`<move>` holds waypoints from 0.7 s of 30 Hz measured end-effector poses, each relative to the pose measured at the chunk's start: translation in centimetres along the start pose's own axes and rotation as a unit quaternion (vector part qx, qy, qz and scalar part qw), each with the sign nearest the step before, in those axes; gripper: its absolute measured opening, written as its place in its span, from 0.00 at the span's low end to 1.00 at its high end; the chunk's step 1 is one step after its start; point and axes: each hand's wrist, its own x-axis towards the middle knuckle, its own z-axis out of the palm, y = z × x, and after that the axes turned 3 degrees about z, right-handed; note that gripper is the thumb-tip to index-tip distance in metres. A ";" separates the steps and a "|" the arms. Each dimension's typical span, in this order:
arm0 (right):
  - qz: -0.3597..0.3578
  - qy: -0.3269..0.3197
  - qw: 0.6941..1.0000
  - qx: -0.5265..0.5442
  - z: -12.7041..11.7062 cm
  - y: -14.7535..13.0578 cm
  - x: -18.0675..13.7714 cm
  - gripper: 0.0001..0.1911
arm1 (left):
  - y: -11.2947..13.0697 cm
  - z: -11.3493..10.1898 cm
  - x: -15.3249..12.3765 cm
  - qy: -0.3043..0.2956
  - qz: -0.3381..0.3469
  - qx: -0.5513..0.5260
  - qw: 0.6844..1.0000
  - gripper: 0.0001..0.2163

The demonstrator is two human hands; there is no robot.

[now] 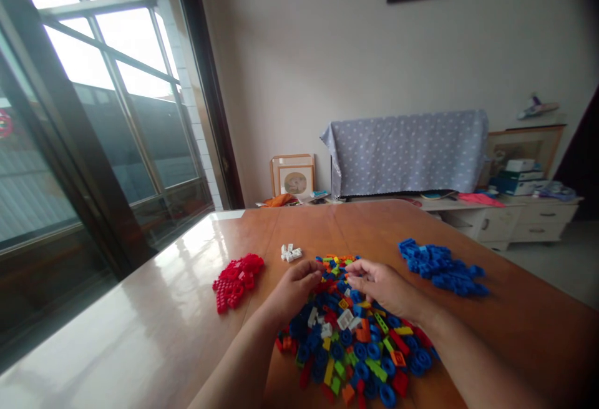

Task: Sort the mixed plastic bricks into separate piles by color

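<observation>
A mixed pile of toy building bricks (346,320) in blue, red, green, yellow, orange and white lies on the table in front of me. My left hand (298,283) is over the pile's left upper side, fingers curled and thumb drawn in close to them. Whatever it may pinch is too small or hidden to name. Opposite it, my right hand (377,283) reaches over the right upper side with a gap between thumb and fingers; I see nothing held there. Bricks show between the two hands.
Red bricks (238,281) form a heap to the left, with a few white bricks (291,252) behind my left hand. Blue bricks (440,266) are heaped on the right. All rest on a brown wooden table (369,225). Beyond it stands a low white cabinet (503,221).
</observation>
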 end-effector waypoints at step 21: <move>-0.034 0.082 0.991 -0.096 -0.8 -0.8 -0.3 0.16 | 1.1 -1.3 -1.6 -0.066 0.123 0.389 0.911 0.18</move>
